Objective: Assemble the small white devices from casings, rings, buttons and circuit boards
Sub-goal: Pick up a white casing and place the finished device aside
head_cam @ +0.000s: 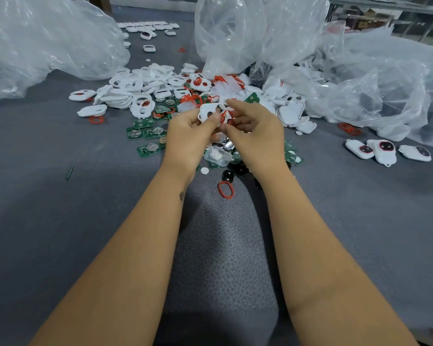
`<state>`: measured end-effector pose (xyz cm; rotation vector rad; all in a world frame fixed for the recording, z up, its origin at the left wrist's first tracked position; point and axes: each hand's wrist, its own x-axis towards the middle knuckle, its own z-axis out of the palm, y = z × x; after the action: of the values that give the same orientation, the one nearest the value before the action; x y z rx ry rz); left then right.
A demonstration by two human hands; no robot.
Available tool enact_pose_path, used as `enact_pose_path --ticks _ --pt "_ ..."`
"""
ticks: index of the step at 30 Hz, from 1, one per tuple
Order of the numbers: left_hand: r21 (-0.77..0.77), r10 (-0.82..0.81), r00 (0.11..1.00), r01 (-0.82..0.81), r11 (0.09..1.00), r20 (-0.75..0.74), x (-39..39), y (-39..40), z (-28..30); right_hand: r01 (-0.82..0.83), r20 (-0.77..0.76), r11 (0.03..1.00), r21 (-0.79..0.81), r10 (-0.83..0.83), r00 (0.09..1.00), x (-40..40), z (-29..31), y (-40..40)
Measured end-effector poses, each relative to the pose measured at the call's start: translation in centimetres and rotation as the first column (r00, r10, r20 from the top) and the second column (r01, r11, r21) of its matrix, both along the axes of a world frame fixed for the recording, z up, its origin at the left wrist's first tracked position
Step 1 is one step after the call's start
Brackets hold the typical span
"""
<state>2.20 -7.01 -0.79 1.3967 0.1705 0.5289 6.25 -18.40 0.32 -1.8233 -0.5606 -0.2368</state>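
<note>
A: Grey padded mat [60, 221] over the whole bench, clear plastic bags [35, 41] heaped along the back, shelving dimly visible beyond them at the top right.

B: And the parts are just tipped out in the middle?

A: Yes, 1 loose spread: white casings [125, 88] to the left, green circuit boards [145, 136] nearer the person, and a stray red ring [226, 189] lying alone on the mat. Probably dumped within arm's reach so each piece can be grabbed without looking far.

B: What are the hands doing?

A: The left hand [188, 141] grips a white casing shell [209, 113] by its edge, lifted above the pile. The right hand [253, 131] pinches a red ring [227, 117] right against that shell. My guess is the ring is being seated around the openings; holding it up gives both thumbs room to work.

B: Anything finished?

A: 3 assembled devices [385, 152] sit together at the right, well apart from the pile, likely to keep done work separate. More white pieces are lined up at the far end [148, 26]; too small to tell their state.
</note>
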Motion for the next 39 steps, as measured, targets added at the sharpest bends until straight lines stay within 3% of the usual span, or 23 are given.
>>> enact_pose_path --ticks 7,15,20,29,34,39 --pt "-0.062 -0.03 0.999 0.029 0.998 -0.017 -0.04 0.05 0.14 0.004 -0.083 0.995 0.104 0.005 0.997 0.24 -0.11 0.05" --pt "-0.038 -0.047 0.998 0.046 0.998 -0.04 -0.14 0.02 0.07 -0.006 0.032 1.0 0.021 0.005 0.999 0.25 -0.66 0.35" --pt "-0.155 -0.049 0.996 0.037 0.987 -0.071 0.05 0.17 0.27 0.007 0.1 1.0 -0.025 -0.004 0.995 0.27 -0.57 0.14" --pt "0.004 -0.102 0.99 0.103 0.995 -0.096 -0.12 -0.24 -0.06 0.036 0.215 0.992 -0.118 -0.01 0.977 0.23 -0.58 0.21" --pt "-0.133 -0.093 0.995 0.086 0.987 -0.046 -0.04 -0.25 0.09 0.086 0.204 0.996 -0.005 -0.083 0.975 0.17 -0.47 0.15" --pt "-0.169 -0.075 0.996 0.065 0.983 -0.057 -0.14 -0.38 0.32 0.073 0.187 0.995 -0.067 -0.059 0.981 0.15 -0.5 -0.09"
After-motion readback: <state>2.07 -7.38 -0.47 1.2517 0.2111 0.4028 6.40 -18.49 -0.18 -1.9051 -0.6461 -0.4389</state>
